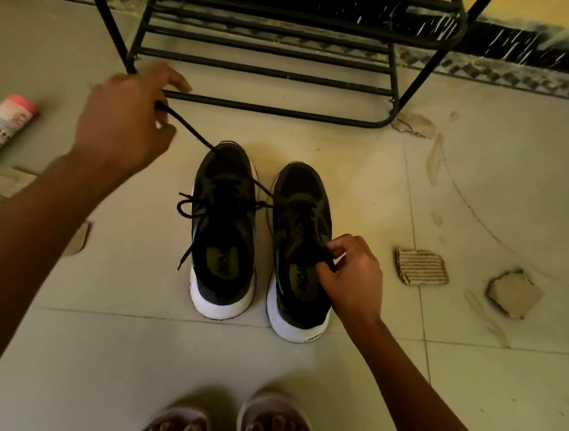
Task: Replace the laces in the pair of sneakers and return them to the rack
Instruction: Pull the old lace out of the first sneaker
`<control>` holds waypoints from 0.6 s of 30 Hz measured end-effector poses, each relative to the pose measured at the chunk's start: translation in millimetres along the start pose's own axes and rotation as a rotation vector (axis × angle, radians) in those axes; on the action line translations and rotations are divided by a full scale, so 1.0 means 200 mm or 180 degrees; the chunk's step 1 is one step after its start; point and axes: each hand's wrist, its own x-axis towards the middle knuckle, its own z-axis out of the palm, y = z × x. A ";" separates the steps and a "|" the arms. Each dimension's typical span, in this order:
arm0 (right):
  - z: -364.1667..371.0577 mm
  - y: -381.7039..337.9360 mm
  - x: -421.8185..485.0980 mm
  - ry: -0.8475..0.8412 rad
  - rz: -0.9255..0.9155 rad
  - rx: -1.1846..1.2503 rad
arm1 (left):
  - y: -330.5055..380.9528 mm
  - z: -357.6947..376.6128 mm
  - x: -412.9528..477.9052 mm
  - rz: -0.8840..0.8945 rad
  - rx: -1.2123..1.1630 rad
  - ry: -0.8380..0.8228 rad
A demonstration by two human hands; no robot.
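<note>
**Drawing a lace out while the other shoe is pinned**

Standing by, I see the pair side by side on the tiled floor [126, 356], toes pointing at the black metal rack [264, 72] just ahead of them. That puts them within easy reach of both arms and close to where they must go back.

The left hand [126, 122] is raised up and off to the side, fingers curled round the end of a black lace [187, 127]. The lace runs taut and slanting down over the toe of the left sneaker [222, 244]. The hand sits high and far out, I'd say, to take up the lace's length as it slides through the eyelets.

The lace seems to carry on across towards the right sneaker [301, 285], but black on black in this dim light, I can't be sure which shoe it belongs to.

The right hand [350, 276] is low, thumb and fingertips pinched at the collar and tongue of the right sneaker. That looks like bracing, so the shoe doesn't drag along with the pull.

The left sneaker shows a loose loop and a free end hanging over its outer side, so its lacing looks undone rather than finished. My guess is the job is at an early stage, with the rack's lower bars bare in front of the shoes.

Torn cardboard scraps [421, 272] and a pink-capped bottle [1, 128] lie well apart from the shoes.
</note>
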 end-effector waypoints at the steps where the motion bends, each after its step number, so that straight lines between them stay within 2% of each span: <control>1: -0.01 0.01 0.01 -0.0120 0.0019 0.0117 | -0.01 0.00 0.00 0.0055 -0.0008 -0.0439; 3: -0.04 0.01 0.04 -0.0349 0.0138 0.0635 | 0.02 0.05 -0.03 0.0345 -0.0039 -0.1060; 5: -0.06 0.00 0.07 -0.0455 0.0221 0.1128 | 0.12 0.14 -0.11 0.0584 -0.0303 -0.1146; 8: -0.06 -0.02 0.13 -0.0569 -0.0076 0.0876 | 0.29 0.25 -0.24 0.0700 -0.0609 -0.1481; 11: -0.05 -0.05 0.17 -0.0563 -0.0242 0.0620 | 0.39 0.38 -0.34 0.0922 -0.0150 -0.1870; 15: -0.05 -0.07 0.21 -0.0616 -0.0345 0.0248 | 0.41 0.49 -0.40 0.0943 0.0424 -0.1836; 18: -0.05 -0.10 0.21 -0.0814 -0.0352 0.0172 | 0.42 0.50 -0.40 0.0796 0.0488 -0.1744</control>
